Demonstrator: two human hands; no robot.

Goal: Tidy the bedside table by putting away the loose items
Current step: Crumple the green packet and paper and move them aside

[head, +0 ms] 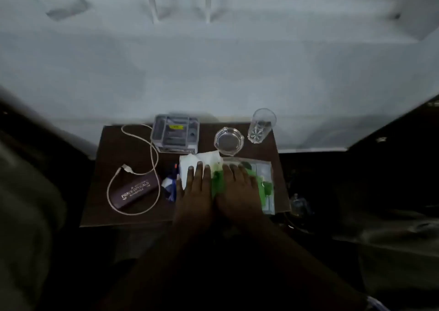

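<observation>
A small dark brown bedside table point(114, 215) stands against a white wall. My left hand point(194, 189) lies flat with fingers spread on a white paper or tissue point(202, 157). Beside it my right hand point(240, 189) presses flat on a green item point(218, 182) that lies on a clear plastic packet point(263, 170). Neither hand grips anything. Left of my hands lie a blue-and-white wrapper point(169, 187), a dark spectacle case with gold lettering point(136, 192) and a looping white cable point(152, 154).
At the back of the table stand a grey boxed device with a yellow label point(175, 132), a round glass ashtray point(228, 141) and a clear drinking glass point(261, 126). Dark bedding or fabric flanks the table on both sides.
</observation>
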